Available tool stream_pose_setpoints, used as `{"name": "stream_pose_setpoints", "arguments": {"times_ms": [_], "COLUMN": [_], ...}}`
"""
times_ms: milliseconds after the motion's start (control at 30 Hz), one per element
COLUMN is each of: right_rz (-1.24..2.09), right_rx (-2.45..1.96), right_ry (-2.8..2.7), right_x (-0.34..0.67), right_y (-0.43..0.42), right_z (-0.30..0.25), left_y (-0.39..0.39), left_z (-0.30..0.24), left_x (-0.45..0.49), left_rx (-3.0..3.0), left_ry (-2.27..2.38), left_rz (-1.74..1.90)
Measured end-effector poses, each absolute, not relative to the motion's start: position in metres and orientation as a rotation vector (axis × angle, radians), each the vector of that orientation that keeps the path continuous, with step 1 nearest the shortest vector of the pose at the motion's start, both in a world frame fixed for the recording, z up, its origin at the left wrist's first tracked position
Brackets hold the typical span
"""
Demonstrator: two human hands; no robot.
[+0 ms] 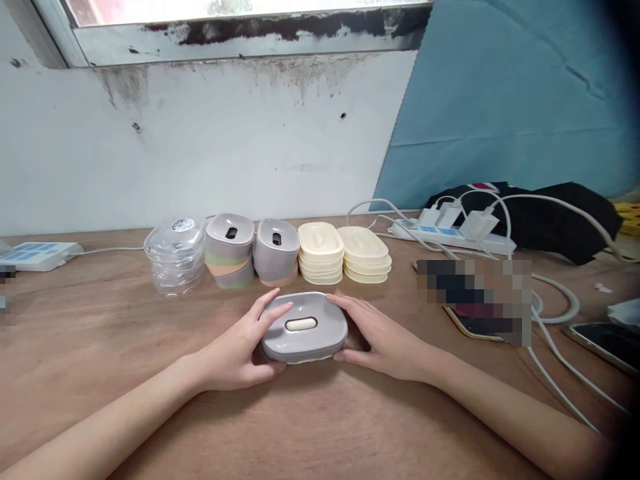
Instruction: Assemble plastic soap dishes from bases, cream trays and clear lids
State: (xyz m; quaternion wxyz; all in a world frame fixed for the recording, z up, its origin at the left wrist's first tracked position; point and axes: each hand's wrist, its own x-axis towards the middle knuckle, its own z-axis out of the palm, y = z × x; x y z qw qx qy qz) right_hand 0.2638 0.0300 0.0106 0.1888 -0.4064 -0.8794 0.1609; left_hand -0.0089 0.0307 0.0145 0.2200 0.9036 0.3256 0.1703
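A glossy grey plastic box (325, 333) with rounded corners sits on the wooden table in front of me. Through the oval slot in its top a cream piece shows, and a thin pale edge runs along its bottom. My left hand (255, 347) grips its left side, with fingers over the top edge and thumb at the front. On the right side, my right hand (375, 333) holds it the same way, thumb at the front corner. What lies inside the box is hidden apart from the slot.
Behind stand clear plastic covers (175, 257), two stacks of coloured slotted shells (229, 250) (277, 250), and two stacks of cream trays (321, 253) (364, 253). At right are a power strip (450, 237), white cables (555, 340) and phones (607, 343). Another strip (40, 255) lies left.
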Motion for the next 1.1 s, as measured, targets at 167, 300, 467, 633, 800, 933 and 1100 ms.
{"name": "stream_pose_setpoints", "arguments": {"times_ms": [167,300,467,633,800,933,1100], "right_rz": [0.438,0.443,0.448,0.451,0.449,0.451,0.449], "right_rx": [-1.118,-1.144,-1.164,-1.179,-1.162,-1.194,-1.21], "right_ry": [-2.456,-2.459,-2.455,-2.459,-2.452,-2.47,-2.488], "right_x": [0.262,0.263,0.263,0.263,0.265,0.264,0.262], "right_y": [0.03,0.029,0.028,0.028,0.027,0.027,0.027], "right_z": [0.011,0.011,0.012,0.012,0.012,0.013,0.014], "left_y": [0.037,0.046,0.07,0.09,0.095,0.096,0.097], "left_z": [0.018,0.055,0.099,0.101,0.094,0.091,0.089], "left_x": [-0.012,-0.033,-0.073,-0.096,-0.101,-0.099,-0.096], "left_rx": [2.722,2.921,2.54,2.08,2.022,1.975,1.943], "left_ry": [1.01,1.158,2.049,2.289,2.343,2.417,2.46], "left_rz": [0.596,1.287,1.451,0.876,0.73,0.721,0.792]}}
